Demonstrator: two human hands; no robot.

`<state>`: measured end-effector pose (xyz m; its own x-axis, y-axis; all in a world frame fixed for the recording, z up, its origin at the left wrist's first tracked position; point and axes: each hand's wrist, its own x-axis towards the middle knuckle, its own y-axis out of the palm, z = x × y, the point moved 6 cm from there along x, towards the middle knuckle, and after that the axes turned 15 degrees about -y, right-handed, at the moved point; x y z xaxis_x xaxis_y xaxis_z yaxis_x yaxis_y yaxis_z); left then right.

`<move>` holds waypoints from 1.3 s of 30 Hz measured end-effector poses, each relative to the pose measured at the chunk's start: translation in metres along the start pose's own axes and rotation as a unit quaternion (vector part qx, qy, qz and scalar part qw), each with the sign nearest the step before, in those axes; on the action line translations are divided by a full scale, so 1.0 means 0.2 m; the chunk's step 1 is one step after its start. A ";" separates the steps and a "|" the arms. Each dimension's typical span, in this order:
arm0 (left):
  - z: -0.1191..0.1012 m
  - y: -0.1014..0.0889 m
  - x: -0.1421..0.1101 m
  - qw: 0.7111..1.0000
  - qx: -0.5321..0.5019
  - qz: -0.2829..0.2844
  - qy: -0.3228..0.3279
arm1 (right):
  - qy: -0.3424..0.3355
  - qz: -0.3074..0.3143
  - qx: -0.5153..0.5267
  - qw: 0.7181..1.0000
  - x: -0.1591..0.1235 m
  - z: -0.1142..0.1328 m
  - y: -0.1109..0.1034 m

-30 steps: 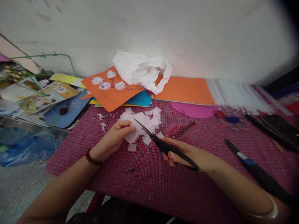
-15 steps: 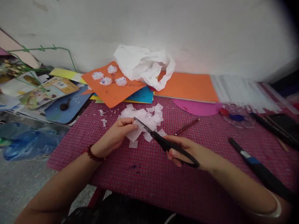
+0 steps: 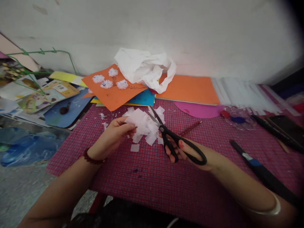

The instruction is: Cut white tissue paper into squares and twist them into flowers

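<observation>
My left hand (image 3: 122, 128) pinches a piece of white tissue paper (image 3: 137, 119) between thumb and fingers. In my right hand (image 3: 184, 148) is a pair of black-handled scissors (image 3: 162, 129), thumb through one loop and fingers through the other. The blades stand apart, tips pointing away from me, just right of the held paper. Below them a heap of cut white paper squares (image 3: 152, 137) lies on the table; the held piece hides part of it. One loose square (image 3: 135, 148) rests nearer to me.
Behind the heap are an orange sheet (image 3: 114, 98) with white paper flowers and a crumpled white bag (image 3: 140, 66). To the right lie a brown pencil (image 3: 192, 128), a pink sheet (image 3: 201, 110) and a black-handled tool (image 3: 256, 163). A blue plastic bottle (image 3: 30, 147) is at left.
The scissors have opened, swung more upright and moved off the paper to the right. My left hand has shifted slightly left, and the held paper shows more fully.
</observation>
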<state>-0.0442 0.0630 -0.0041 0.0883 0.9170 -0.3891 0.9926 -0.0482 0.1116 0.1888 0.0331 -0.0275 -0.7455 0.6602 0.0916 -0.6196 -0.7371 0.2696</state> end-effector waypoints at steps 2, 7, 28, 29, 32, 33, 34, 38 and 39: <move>-0.01 -0.01 0.00 0.999 -0.029 -0.017 0.007 | -0.005 0.021 -0.009 1.000 -0.01 0.00 0.00; -0.02 0.01 -0.01 0.998 -0.058 0.003 0.022 | 0.018 0.085 -0.063 0.994 -0.01 0.03 0.03; 0.02 0.05 0.00 0.997 -0.052 0.056 -0.004 | 0.035 0.084 -0.052 0.995 -0.01 0.04 0.05; 0.03 0.06 -0.01 0.997 -0.041 0.066 -0.014 | 0.031 0.081 -0.049 0.995 -0.01 0.04 0.05; 0.06 0.09 -0.01 0.996 -0.031 0.081 -0.032 | 0.021 0.083 -0.055 0.995 -0.01 0.05 0.05; 0.06 0.09 -0.01 0.995 -0.033 0.084 -0.035 | 0.020 0.088 -0.060 0.994 -0.01 0.05 0.05; 0.06 0.10 -0.01 0.995 -0.036 0.085 -0.038 | 0.023 0.091 -0.065 0.994 -0.01 0.04 0.06; 0.04 0.08 0.00 0.994 -0.090 0.063 -0.014 | 0.035 0.082 -0.048 0.995 -0.01 0.02 0.06; 0.02 0.06 0.00 0.992 -0.115 0.047 -0.003 | 0.028 0.068 -0.030 0.997 0.00 0.02 0.06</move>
<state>-0.0313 0.0605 -0.0066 0.1809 0.9104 -0.3720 0.9345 -0.0412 0.3536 0.1833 0.0253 -0.0208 -0.8350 0.5459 0.0686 -0.5244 -0.8273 0.2013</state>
